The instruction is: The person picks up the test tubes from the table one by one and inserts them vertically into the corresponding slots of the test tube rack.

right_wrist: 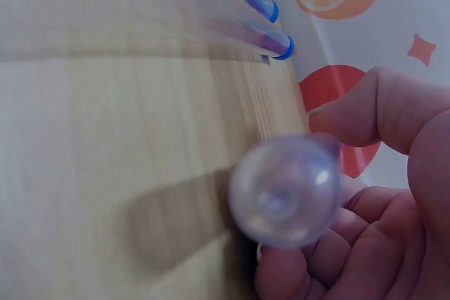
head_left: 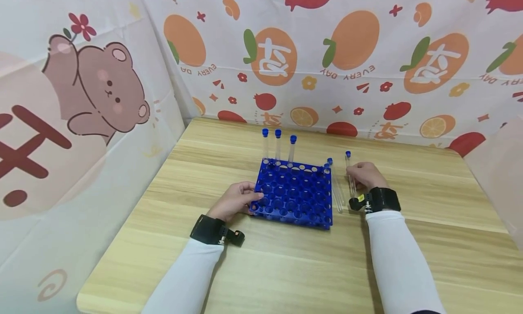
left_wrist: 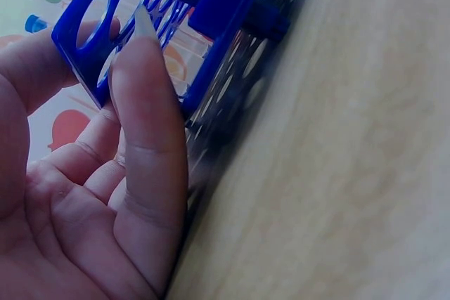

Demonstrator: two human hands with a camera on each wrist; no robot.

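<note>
A blue test tube rack [head_left: 292,216] stands on the table, its top full of round holes. My left hand [head_left: 234,198] grips its left end, with the thumb [left_wrist: 149,117] over the near side and other fingers behind. Three blue-capped test tubes [head_left: 292,153] stand upright in the rack's back row, toward the left. To the right of the rack, my right hand [head_left: 367,175] pinches another blue-capped test tube [head_left: 350,171]. Its rounded clear end [right_wrist: 285,191] faces the right wrist camera. Between rack and right hand lie more capped tubes [head_left: 337,193].
The wooden table [head_left: 286,268] carries everything. A fruit-printed cloth [head_left: 318,87] hangs behind its back edge, and a bear-printed cloth [head_left: 102,91] hangs along the left. Both wrists wear black camera bands [head_left: 384,199].
</note>
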